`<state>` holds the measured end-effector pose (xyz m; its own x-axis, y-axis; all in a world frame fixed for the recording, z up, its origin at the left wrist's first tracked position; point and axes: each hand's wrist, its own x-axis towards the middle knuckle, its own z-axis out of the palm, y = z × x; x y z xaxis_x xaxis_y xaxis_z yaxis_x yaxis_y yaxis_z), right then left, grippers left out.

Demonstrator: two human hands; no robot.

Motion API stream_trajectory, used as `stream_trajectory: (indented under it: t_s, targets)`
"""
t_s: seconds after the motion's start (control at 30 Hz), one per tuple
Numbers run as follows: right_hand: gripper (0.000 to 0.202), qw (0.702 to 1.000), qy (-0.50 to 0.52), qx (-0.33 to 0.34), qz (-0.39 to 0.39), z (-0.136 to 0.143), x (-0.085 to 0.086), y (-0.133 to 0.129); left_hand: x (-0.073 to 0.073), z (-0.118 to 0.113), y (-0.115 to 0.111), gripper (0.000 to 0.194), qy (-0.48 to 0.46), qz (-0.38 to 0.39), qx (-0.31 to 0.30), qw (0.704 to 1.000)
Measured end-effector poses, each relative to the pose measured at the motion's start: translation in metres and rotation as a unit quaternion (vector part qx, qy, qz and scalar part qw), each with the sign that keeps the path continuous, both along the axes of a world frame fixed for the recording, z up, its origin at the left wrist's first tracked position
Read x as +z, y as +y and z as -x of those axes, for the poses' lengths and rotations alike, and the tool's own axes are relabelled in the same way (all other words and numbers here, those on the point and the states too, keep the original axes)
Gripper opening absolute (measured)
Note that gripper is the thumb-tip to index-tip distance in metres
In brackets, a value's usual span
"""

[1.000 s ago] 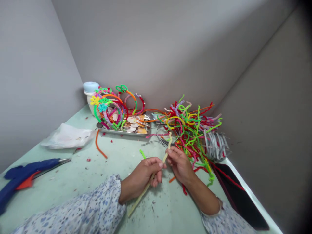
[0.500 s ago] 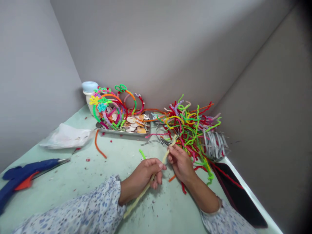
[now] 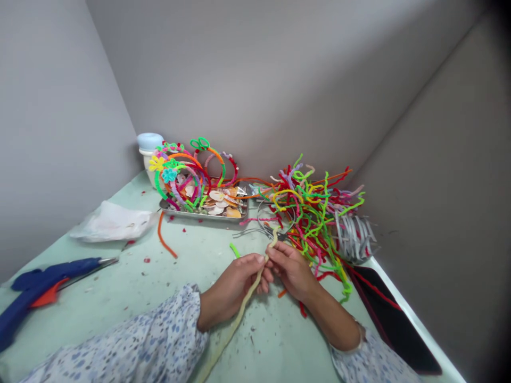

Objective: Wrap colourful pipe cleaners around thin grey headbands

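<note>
A pale yellow pipe cleaner (image 3: 240, 314) runs from the lower edge of the view up through both hands, its wavy tip standing out above the fingers. My left hand (image 3: 239, 284) pinches it between thumb and forefinger. Close beside, my right hand (image 3: 293, 268) grips it just below the tip, the fingertips of both hands almost touching. Behind the hands lies a tangled heap of coloured pipe cleaners (image 3: 315, 205), with grey metal headbands (image 3: 261, 207) at its left side.
A metal tray (image 3: 207, 217) holds decorated headbands (image 3: 187, 165) and flat cut-out pieces. To the left are a blue-handled glue gun (image 3: 51, 282) and a white plastic packet (image 3: 115, 222). A blue-lidded container (image 3: 150, 142) stands behind. A black phone-like slab (image 3: 395, 314) lies at the right edge.
My hands have come together, the right one moving left and slightly down toward the left. The pipe cleaner now shows a longer tail below the left hand.
</note>
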<state>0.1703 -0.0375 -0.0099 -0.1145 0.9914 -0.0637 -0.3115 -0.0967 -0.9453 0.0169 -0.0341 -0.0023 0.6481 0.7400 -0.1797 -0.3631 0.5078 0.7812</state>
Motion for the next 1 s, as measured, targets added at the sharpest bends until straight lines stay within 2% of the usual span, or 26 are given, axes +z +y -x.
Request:
stream_trajectory:
  t_s: [0.1, 0.23, 0.57, 0.87, 1.0]
  targets:
    - [0.021, 1.000, -0.021, 0.002, -0.011, 0.001, 0.000, -0.001, -0.002, 0.000, 0.002, 0.019, -0.010, 0.008, 0.014, 1.000]
    - [0.014, 1.000, -0.001, -0.025, -0.018, 0.000, -0.002, 0.000, -0.003, 0.001, 0.003, 0.016, -0.007, 0.018, 0.010, 1.000]
    - [0.013, 0.996, 0.031, -0.077, -0.019, 0.003, -0.006, 0.001, 0.001, 0.001, 0.005, 0.016, 0.067, -0.009, 0.007, 0.998]
    - [0.013, 0.999, 0.023, -0.039, -0.022, 0.001, -0.005, 0.002, 0.006, -0.003, 0.004, 0.026, 0.056, -0.025, 0.010, 0.998]
    - [0.013, 0.998, 0.018, -0.045, -0.028, -0.001, -0.004, 0.005, 0.011, -0.009, 0.011, 0.022, 0.062, -0.059, 0.012, 0.996]
